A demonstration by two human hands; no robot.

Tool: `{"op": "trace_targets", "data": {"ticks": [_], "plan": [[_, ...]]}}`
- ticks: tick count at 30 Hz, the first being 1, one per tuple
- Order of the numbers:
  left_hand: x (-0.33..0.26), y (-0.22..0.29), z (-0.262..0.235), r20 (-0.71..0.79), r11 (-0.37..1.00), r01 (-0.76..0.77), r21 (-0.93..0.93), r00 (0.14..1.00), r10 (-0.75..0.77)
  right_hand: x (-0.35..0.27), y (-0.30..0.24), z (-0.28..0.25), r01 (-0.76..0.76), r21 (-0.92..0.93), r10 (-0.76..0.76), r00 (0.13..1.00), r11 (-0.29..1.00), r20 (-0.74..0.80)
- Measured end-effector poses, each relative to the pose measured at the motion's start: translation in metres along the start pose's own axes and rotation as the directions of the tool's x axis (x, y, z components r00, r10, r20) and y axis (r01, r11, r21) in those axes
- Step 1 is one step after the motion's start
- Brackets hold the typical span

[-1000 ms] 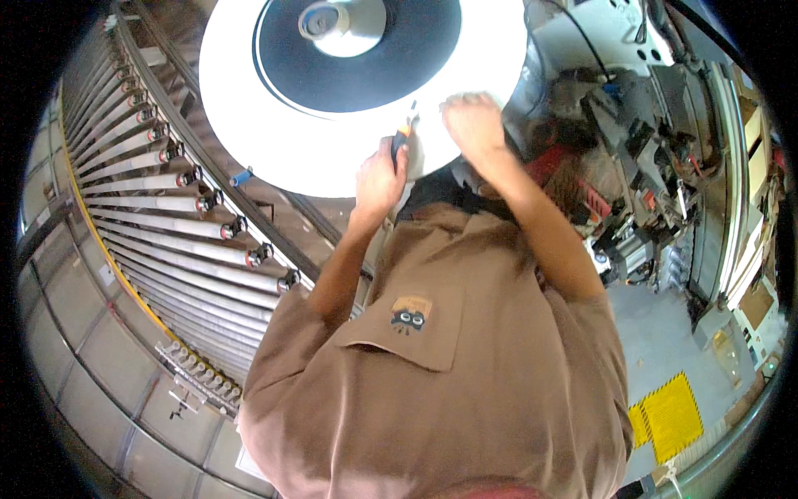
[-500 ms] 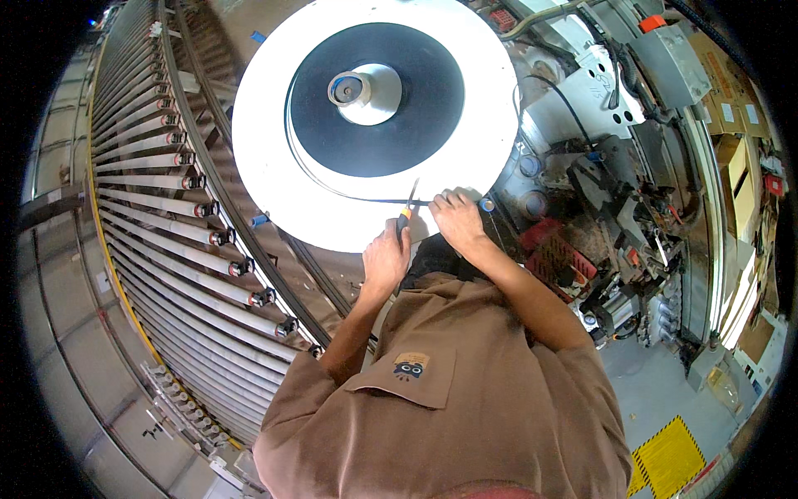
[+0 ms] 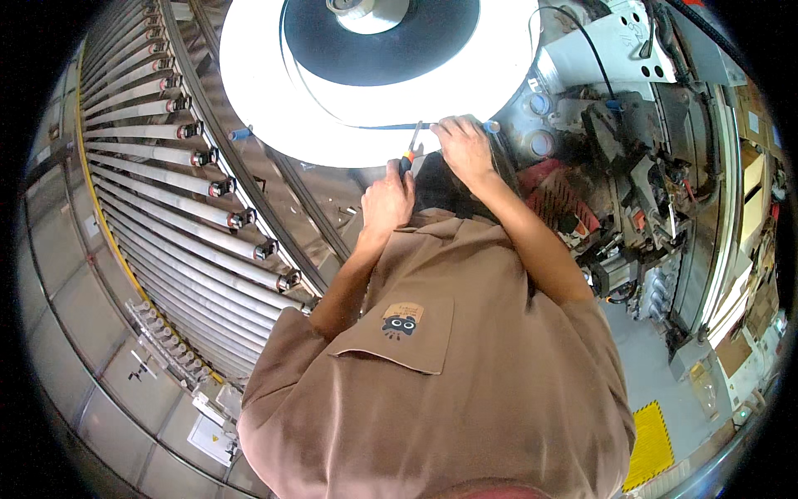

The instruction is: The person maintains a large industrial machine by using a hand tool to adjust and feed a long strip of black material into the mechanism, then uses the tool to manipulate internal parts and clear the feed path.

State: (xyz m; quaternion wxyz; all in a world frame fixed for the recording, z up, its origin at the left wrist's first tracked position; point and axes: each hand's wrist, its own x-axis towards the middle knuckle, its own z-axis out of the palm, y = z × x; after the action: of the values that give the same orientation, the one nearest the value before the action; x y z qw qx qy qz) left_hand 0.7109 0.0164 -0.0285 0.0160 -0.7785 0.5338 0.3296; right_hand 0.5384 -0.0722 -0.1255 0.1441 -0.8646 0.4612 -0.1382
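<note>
A large white disc (image 3: 274,116) stands in front of me, with a black coil (image 3: 374,66) wound about its hub (image 3: 366,12). From the coil a thin dark strip (image 3: 378,127) runs along the disc's near side to my right hand (image 3: 465,154). That hand's fingers are closed on the strip near the disc's edge. My left hand (image 3: 386,200) grips a hand tool (image 3: 406,161) with a dark and orange-yellow handle and a slim metal blade. The blade points away from me, its tip at the strip just left of my right fingers. Its exact kind is unclear.
A conveyor of grey rollers (image 3: 191,220) runs along my left. Dark machine parts (image 3: 619,158) and a red perforated basket (image 3: 561,200) lie to the right, near a white metal plate (image 3: 607,50). A blue-capped peg (image 3: 239,134) sits beside the disc. Yellow floor marking (image 3: 648,449) shows at lower right.
The view has tipped, so disc and hands appear higher in the picture. The tool has drawn back toward me, its tip now at the strip rather than beyond it. My right hand keeps its hold.
</note>
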Motion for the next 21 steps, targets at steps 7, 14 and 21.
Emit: {"op": "trace_targets", "data": {"ticks": [7, 14, 21], "plan": [[-0.006, 0.014, 0.012, 0.032, 0.998, 0.057, -0.037, 0.998, -0.055, 0.003, 0.003, 0.003, -0.004, 0.063, 0.011, 0.995, 0.998, -0.102], [-0.008, 0.019, 0.020, 0.012, 0.999, 0.024, -0.047, 1.000, -0.023, 0.005, 0.002, -0.006, -0.007, 0.080, 0.015, 0.994, 0.997, -0.110], [-0.007, 0.023, 0.021, 0.000, 0.997, -0.069, -0.036, 0.998, 0.069, 0.009, 0.001, -0.012, -0.021, 0.108, 0.027, 0.998, 0.994, -0.049]]}}
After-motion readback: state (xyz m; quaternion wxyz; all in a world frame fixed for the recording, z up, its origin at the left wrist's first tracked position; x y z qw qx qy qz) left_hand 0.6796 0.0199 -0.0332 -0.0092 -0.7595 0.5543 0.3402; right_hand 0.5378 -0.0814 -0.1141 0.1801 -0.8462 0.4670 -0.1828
